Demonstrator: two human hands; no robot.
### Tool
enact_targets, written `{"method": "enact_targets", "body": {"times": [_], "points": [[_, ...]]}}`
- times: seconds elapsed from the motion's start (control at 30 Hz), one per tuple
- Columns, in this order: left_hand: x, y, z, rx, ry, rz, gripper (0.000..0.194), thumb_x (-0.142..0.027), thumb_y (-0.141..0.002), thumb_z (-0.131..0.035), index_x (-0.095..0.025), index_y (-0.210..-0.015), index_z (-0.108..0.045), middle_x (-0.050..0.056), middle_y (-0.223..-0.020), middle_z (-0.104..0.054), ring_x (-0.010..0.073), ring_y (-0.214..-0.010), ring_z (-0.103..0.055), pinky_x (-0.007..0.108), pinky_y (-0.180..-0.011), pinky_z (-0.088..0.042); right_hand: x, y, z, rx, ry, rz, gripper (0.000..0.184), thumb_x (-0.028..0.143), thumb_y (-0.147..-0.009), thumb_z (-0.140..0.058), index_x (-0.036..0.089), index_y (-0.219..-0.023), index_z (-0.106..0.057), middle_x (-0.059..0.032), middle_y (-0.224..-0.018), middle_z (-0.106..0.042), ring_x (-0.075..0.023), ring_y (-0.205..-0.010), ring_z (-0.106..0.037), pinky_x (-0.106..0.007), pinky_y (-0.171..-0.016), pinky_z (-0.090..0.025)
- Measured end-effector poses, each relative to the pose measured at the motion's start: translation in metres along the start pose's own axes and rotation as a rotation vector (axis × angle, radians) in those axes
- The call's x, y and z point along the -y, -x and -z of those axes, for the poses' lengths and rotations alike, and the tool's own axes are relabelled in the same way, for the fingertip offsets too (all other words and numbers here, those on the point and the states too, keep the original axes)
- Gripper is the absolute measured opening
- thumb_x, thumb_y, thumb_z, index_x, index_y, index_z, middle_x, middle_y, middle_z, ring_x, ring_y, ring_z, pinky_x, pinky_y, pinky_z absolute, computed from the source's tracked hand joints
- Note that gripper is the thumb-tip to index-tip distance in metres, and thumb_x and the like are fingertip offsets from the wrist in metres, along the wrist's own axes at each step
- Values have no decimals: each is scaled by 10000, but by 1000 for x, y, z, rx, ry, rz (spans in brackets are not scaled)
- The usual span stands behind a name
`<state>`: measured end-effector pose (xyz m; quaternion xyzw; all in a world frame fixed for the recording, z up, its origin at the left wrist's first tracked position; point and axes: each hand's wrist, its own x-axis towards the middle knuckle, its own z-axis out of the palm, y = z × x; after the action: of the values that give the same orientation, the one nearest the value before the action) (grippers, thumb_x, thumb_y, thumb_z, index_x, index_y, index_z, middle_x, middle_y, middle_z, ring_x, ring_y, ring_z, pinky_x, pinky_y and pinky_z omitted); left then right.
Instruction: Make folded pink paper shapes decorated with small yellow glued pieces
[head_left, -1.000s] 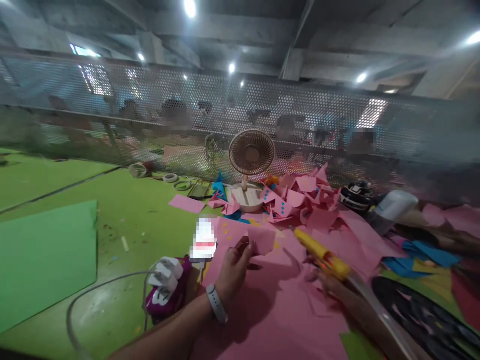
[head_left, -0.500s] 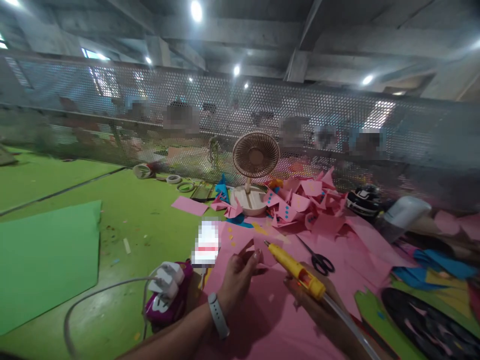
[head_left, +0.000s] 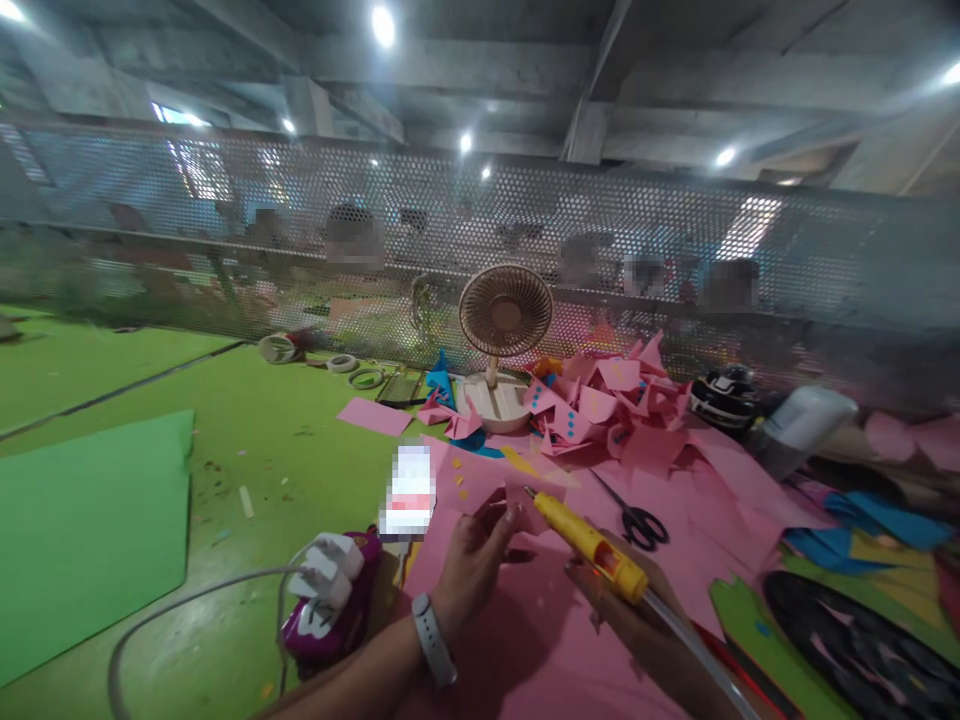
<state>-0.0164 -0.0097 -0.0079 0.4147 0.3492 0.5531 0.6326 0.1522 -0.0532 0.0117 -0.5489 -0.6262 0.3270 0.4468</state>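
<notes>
The yellow glue gun (head_left: 589, 540), as it appears to be, sits in the middle of the near part of the scene, above a large pink sheet (head_left: 540, 630). Its long axis runs from near right to far left, the metal tip at the far-left end and a clear rod (head_left: 697, 648) trailing out of the near-right end. The 2 hands are apart: the right hand (head_left: 626, 605) is closed around the tool's body, and the left hand (head_left: 476, 555) pinches a small pink paper piece (head_left: 529, 515) by its left side. The tip is close to that piece; I cannot tell whether they touch.

The step in hand seems to be lining up the tip with the paper. The next move calls for a steady left pinch and a light, exact placing of the tip, with fingers clear of it.

Just right of the tool lie black scissors (head_left: 641, 525). Farther off, pink folded pieces (head_left: 600, 400) are heaped right of a fan (head_left: 506, 315). To the left, a phone (head_left: 409, 490) and a purple power strip (head_left: 300, 635) rest on the green tabletop (head_left: 247, 430).
</notes>
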Motion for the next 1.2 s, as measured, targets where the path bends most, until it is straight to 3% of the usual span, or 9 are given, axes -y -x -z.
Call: {"method": "enact_targets", "body": {"times": [0.17, 0.57, 1.1, 1.2], "points": [[1, -1, -1, -13, 11, 14, 349, -390, -693, -676, -177, -964, -621, 25, -778, -574, 149, -696, -548, 322, -621, -551, -3, 0, -3, -13, -41, -33, 377, 522, -692, -591, 193, -872, -556, 35, -565, -542, -91, -369, -459, -204, -350, -408], [-3, 0, -1, 14, -34, 15, 268, -401, -690, -670, -135, -725, -655, 17, -689, -552, 149, -664, -542, 330, -628, -544, 10, 2, 0, -20, -36, -84, 319, 511, -674, -613, 210, -712, -513, 72, -440, -442, -79, -339, -396, -186, -323, -336], [0, -1, 1, 41, -58, -4, 242, -379, -730, -641, -140, -764, -636, 13, -714, -551, 154, -690, -563, 308, -620, -538, -8, 2, -2, -109, -1, -28, 378, 503, -662, -639, 183, -839, -546, 59, -468, -475, -78, -304, -389, -196, -295, -354], [3, -2, 3, 44, -65, -4, 230, -365, -739, -637, -139, -782, -638, 16, -734, -557, 153, -704, -565, 319, -641, -544, -5, 3, -3, -116, -13, -25, 350, 494, -663, -641, 174, -753, -532, 72, -437, -423, -68, -307, -376, -180, -291, -340]]}}
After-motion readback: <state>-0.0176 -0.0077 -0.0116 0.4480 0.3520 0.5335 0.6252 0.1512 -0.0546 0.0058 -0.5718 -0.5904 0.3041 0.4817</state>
